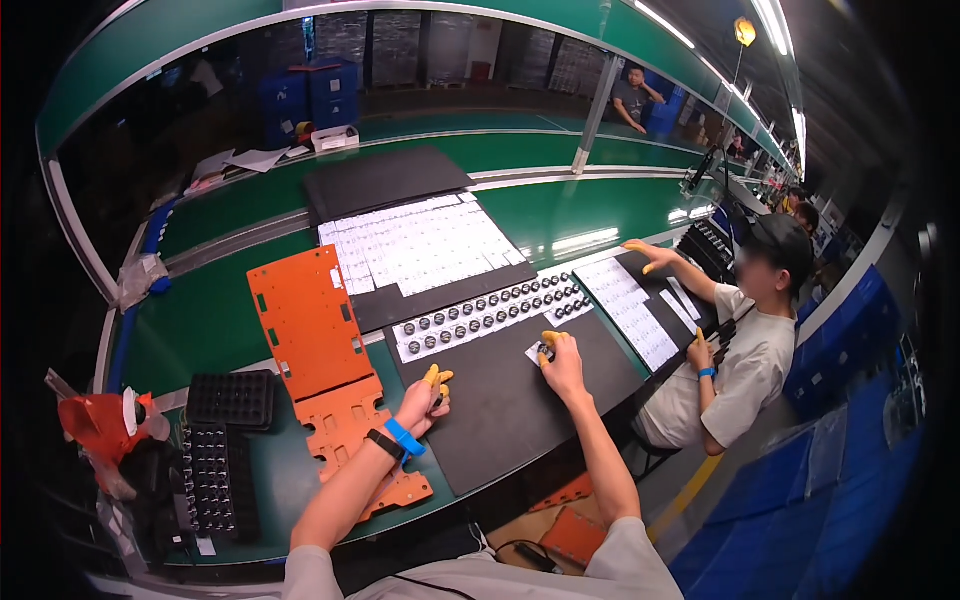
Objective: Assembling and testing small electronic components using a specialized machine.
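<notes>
My right hand (563, 366), in yellow finger covers, pinches a small round black part (545, 350) beside a bit of white paper at the far middle of a black mat (500, 420). At the mat's left side my left hand (424, 402) is closed, yellow covers on its fingers and a blue band at the wrist. Something small and dark shows in its grip, too hidden to name. Beyond both hands, rows of round black parts (475, 325) stand on white paper cards.
Left of the mat lie an orange perforated plate (310, 320), a black tray (232, 398) and a tray of shiny parts (207, 478). White printed sheets (420, 245) cover a black board at the back. At the right, a co-worker (745, 330) reaches over another sheet.
</notes>
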`<state>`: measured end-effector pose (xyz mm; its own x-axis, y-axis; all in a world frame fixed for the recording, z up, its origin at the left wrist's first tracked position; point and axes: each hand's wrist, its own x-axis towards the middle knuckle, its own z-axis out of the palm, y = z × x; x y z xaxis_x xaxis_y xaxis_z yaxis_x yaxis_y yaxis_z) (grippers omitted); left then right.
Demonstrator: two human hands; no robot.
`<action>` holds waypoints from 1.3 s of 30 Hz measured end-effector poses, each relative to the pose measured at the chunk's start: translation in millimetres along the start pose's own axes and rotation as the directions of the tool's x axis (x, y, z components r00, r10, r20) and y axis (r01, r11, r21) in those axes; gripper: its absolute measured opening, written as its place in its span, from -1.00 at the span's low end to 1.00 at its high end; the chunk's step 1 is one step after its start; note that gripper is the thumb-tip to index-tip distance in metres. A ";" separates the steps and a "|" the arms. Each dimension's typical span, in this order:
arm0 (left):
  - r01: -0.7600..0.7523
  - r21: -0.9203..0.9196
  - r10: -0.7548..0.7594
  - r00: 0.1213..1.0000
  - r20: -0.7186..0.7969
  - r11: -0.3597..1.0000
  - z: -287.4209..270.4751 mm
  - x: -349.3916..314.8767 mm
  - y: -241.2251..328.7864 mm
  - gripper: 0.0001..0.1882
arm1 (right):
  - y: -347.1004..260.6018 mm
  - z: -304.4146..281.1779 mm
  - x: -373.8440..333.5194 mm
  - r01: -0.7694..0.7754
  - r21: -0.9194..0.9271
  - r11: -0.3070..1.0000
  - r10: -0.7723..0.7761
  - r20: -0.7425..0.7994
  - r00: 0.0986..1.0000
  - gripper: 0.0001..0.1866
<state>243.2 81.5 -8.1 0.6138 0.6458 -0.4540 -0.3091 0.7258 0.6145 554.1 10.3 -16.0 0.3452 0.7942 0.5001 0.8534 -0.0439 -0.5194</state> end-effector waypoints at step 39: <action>-0.079 0.168 0.090 0.995 -0.054 0.983 -17.8 12.8 -7.8 -0.63 | 42.4 32.7 45.5 -0.359 -0.234 0.903 0.254 -0.383 0.888 -0.86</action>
<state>240.6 88.3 -30.2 0.5439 0.7200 -0.4310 -0.2301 0.6219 0.7485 593.2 64.4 -38.0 0.6731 0.4618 0.5776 0.7382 -0.4669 -0.4870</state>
